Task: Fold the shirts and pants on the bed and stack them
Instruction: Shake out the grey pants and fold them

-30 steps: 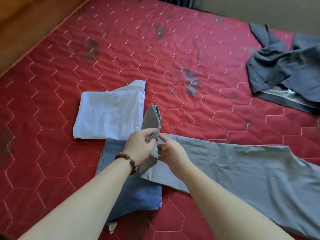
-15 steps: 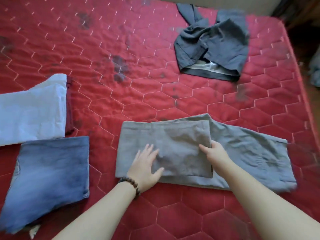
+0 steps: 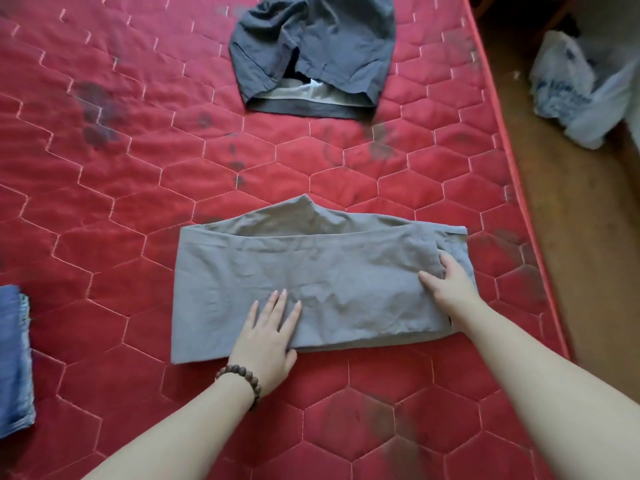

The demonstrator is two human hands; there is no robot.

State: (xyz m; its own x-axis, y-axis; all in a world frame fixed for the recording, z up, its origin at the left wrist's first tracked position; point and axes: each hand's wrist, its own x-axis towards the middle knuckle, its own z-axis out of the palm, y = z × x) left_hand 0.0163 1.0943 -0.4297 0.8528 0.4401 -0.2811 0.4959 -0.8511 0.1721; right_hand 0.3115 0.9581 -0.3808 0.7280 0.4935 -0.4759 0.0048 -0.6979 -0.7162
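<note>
head view is showing the left hand (image 3: 268,336) lying flat, fingers straight, on folded grey pants (image 3: 311,278) mid-bed (image 3: 138,188); right hand (image 3: 450,284) pressing their right end, fingertips partly hiding in cloth; blue garment (image 3: 14,358) getting cut off left.

Folded grey pants (image 3: 311,271) lie flat; dark, seemingly unfolded garment (image 3: 311,53) beyond.

Plastic bag (image 3: 577,87) lying crumpled on brown floor (image 3: 571,216) right of mattress (image 3: 145,174), pale with blue print, well apart from the edge; red quilted mattress showing dark stains (image 3: 95,116) across hexagon stitching; bead bracelet (image 3: 244,377) sitting at a wrist
</note>
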